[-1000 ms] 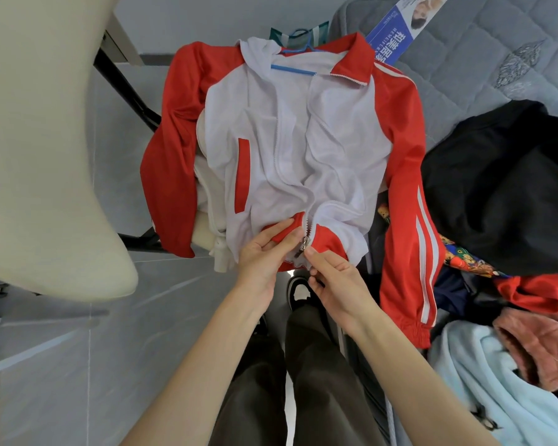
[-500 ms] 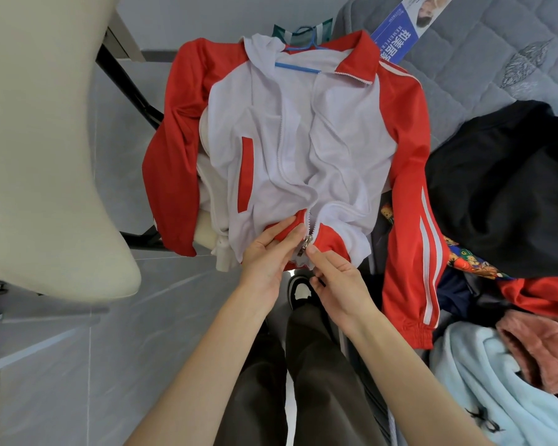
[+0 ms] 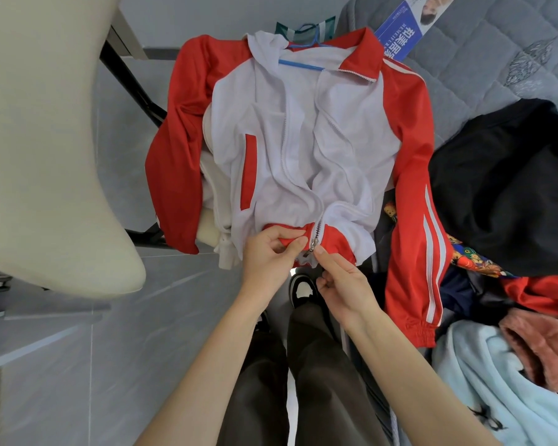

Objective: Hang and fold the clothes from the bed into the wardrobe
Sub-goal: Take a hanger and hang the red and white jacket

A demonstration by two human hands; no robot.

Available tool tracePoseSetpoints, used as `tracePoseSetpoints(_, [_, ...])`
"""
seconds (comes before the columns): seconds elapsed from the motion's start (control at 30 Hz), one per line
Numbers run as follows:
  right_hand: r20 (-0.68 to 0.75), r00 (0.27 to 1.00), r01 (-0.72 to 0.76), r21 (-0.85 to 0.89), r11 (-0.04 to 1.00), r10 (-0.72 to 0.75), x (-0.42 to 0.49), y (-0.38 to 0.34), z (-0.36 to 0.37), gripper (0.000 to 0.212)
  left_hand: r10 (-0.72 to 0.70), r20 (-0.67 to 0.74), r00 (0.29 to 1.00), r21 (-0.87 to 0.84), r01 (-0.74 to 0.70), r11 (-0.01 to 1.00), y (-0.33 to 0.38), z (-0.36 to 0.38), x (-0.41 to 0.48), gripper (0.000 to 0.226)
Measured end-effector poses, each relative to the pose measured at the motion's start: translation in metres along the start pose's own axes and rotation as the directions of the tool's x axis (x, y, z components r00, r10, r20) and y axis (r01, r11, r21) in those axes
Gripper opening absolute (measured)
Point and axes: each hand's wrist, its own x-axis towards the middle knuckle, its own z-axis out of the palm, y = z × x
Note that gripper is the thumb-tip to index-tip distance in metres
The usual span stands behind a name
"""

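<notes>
Down at the bottom of the frame stand the person's dark trousers (image 3: 319, 381) and a black-and-white shoe (image 3: 300, 286) on grey floor tiles (image 3: 78, 365). Just above the shoe, at lower centre, the left hand (image 3: 269, 255) pinches the red hem of the jacket (image 3: 303, 140) between thumb and curled fingers, on the left of the zip. The right hand (image 3: 343, 284) pinches the hem on the other side, its forefinger touching the metal zipper pull (image 3: 312, 245) and its other fingers curled in. The white jacket with red sleeves fills the centre of the frame, front side up, zip closed only at the very bottom, a blue hanger (image 3: 300, 61) showing inside its collar. A cream chair (image 3: 45, 156) takes up the left side. To the right lie a light blue fleece (image 3: 484, 381), a pink garment (image 3: 541, 349) and a black garment (image 3: 512, 188), with the grey quilted mattress (image 3: 496, 59) at upper right.
</notes>
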Motion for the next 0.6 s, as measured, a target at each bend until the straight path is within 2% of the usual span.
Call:
tracePoseSetpoints(0.1, [-0.066,0.995,-0.076,0.064,0.995,0.08,-0.002,0.01,-0.005,0.008,0.04,0.014,0.999,0.117,-0.041,0.992,-0.01,0.004,-0.003,0.017])
tracePoseSetpoints(0.17, [-0.087,0.99,-0.107,0.09,0.99,0.115,-0.004,0.017,-0.009,0.017,0.029,0.03,0.999,0.181,-0.034,0.983,-0.019,0.004,-0.004,0.012])
tracePoseSetpoints(0.23, [-0.12,0.984,-0.125,0.06,0.99,0.131,-0.004,0.02,-0.011,0.021,-0.004,0.042,0.999,0.18,-0.003,0.984,-0.028,0.004,-0.005,0.009])
tracePoseSetpoints(0.3, [-0.143,0.98,-0.135,0.032,0.99,0.138,-0.004,0.022,-0.011,0.017,-0.056,0.029,0.998,0.117,0.052,0.992,-0.033,0.003,-0.006,0.01])
tracePoseSetpoints(0.37, [-0.116,0.982,-0.153,-0.006,0.988,0.152,-0.003,0.023,-0.011,0.014,-0.091,-0.001,0.996,0.083,0.091,0.992,-0.035,0.003,-0.006,0.011])
tracePoseSetpoints(0.5, [0.043,0.967,-0.246,-0.091,0.965,0.25,-0.004,0.019,-0.013,0.012,-0.123,0.012,0.992,0.076,0.122,0.99,-0.032,0.002,-0.006,0.015])
tracePoseSetpoints(0.6, [0.061,0.963,-0.246,-0.197,0.949,0.262,-0.01,0.017,-0.017,0.015,-0.116,0.044,0.992,0.075,0.112,0.991,-0.031,0.0,-0.01,0.014])
